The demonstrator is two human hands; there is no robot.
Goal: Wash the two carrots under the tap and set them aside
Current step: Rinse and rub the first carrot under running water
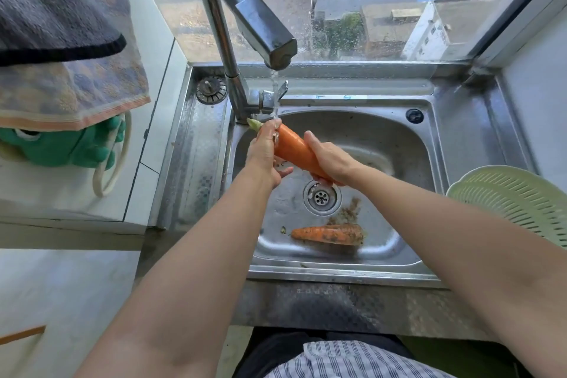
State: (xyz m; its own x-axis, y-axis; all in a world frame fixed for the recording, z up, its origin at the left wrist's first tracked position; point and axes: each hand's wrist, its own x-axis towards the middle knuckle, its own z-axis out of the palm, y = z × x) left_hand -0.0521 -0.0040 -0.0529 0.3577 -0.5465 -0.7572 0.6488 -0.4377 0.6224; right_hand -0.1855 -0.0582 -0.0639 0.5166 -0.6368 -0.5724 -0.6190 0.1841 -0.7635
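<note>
A clean, wet orange carrot (294,148) is held slanted over the steel sink (429,138), under the water running from the tap (264,32). My left hand (266,153) grips its thick top end, where a pale green stub sticks out. My right hand (328,159) grips its lower, thinner end above the drain (321,197). A second carrot (328,234), smeared with dirt, lies flat on the sink floor near the front edge, with loose dirt beside it.
A pale green plastic colander (515,202) sits on the drainboard at right. Towels (61,40) and green rubber gloves (67,147) hang at left over a white counter. A sink plug (211,89) lies behind the tap base, and a window stands directly behind the sink.
</note>
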